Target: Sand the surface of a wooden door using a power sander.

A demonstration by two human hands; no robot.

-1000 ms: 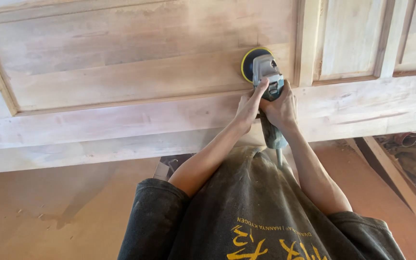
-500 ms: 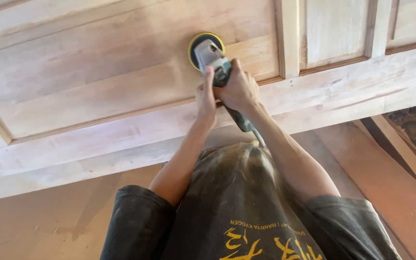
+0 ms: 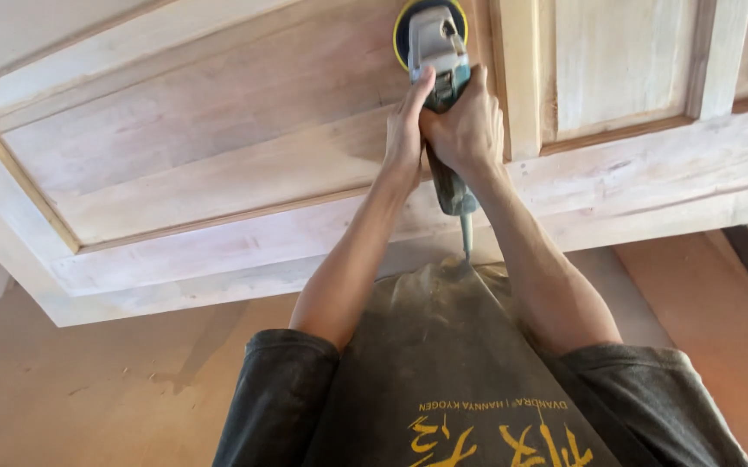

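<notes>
Two hands are gripping a grey power sander (image 3: 437, 52) against a pale wooden door (image 3: 218, 156) lying flat on its supports, and I am watching from above as its yellow-rimmed disc (image 3: 404, 22) is pressing on the far part of the big recessed panel, just left of the upright stile (image 3: 517, 78). I am seeing the right hand (image 3: 469, 130) wrapping closed around the tool's body behind the head, while the left hand (image 3: 406, 130) is lying alongside with fingers stretched forward onto the housing, the thumb side hidden, so it is steadying rather than fully clamping. A cord (image 3: 466, 238) is trailing from the tail of the handle toward the dusty dark shirt (image 3: 443, 363).

I am judging the sander as rigid, compact and moderately heavy, likely pulling sideways under the spinning pad, so the barrel and the top of the head are looking like the sound places to hold. Fine dust is coating everything, which could be making the casing slippery. The door is looking stiff and heavy, its raised mouldings easy to gouge.
</notes>
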